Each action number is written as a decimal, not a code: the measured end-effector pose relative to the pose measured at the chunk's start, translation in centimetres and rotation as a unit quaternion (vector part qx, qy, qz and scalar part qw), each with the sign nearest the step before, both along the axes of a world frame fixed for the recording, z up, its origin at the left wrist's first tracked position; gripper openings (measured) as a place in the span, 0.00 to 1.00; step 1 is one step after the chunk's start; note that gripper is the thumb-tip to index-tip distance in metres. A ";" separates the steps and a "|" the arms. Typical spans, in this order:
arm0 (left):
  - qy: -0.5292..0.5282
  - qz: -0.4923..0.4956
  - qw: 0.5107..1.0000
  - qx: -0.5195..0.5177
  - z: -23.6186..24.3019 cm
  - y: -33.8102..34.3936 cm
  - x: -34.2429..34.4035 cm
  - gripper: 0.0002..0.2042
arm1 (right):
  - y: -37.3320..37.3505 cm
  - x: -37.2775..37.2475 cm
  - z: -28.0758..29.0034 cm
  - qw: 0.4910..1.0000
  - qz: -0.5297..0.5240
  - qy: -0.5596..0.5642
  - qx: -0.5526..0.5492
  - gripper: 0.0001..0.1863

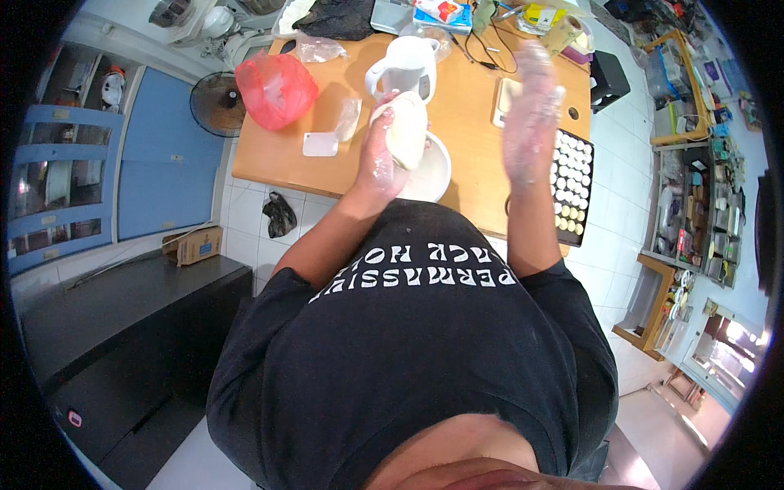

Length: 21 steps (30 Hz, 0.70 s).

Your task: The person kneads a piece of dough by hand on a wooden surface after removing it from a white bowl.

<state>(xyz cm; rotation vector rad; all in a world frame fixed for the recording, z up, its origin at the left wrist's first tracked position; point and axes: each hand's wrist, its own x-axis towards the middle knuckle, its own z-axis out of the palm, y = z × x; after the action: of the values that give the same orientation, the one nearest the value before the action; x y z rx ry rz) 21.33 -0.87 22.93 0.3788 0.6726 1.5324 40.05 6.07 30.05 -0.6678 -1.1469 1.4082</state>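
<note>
A smooth, pale lump of dough [407, 132] rests in my left hand [378, 162], whose fingers curl round its side. Below it, a white bowl [442, 173] stands at the table's near edge, partly covered by my hand and the dough. My right hand [532, 126] is raised to the right of the bowl, fingers stretched out and coated in white flour, with nothing in it. Just beyond my right wrist lies a dark tray [581, 214] with rows of small round white cups. Several cups at its near end hold pale yellow pieces.
On the wooden table [469, 122], a white jug [412, 61] stands behind the dough. To the left are a red plastic bag [276, 91], a clear bag [348, 119] and a white card [320, 144]. A flat cream-coloured device [504, 102] sits beside my right hand. Cables [483, 59] lie farther back.
</note>
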 end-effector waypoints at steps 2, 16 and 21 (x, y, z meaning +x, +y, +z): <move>0.033 0.012 0.999 -0.008 0.2 0.2 -0.4 0.24 | 0.9 1.2 0.3 0.981 -0.158 -0.073 0.079 0.42; 0.017 -0.075 0.991 0.109 2.4 1.4 3.8 0.34 | -2.3 -3.7 -2.2 0.982 0.014 0.156 0.101 0.44; -0.033 -0.031 0.999 0.018 1.8 1.5 1.9 0.34 | -2.5 0.7 -1.7 0.994 -0.064 -0.093 0.004 0.34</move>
<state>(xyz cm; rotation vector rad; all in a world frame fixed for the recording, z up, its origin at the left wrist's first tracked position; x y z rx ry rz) 23.24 0.60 24.73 0.3721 0.5774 1.4923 40.77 3.61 28.32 -0.8654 -1.2314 1.2519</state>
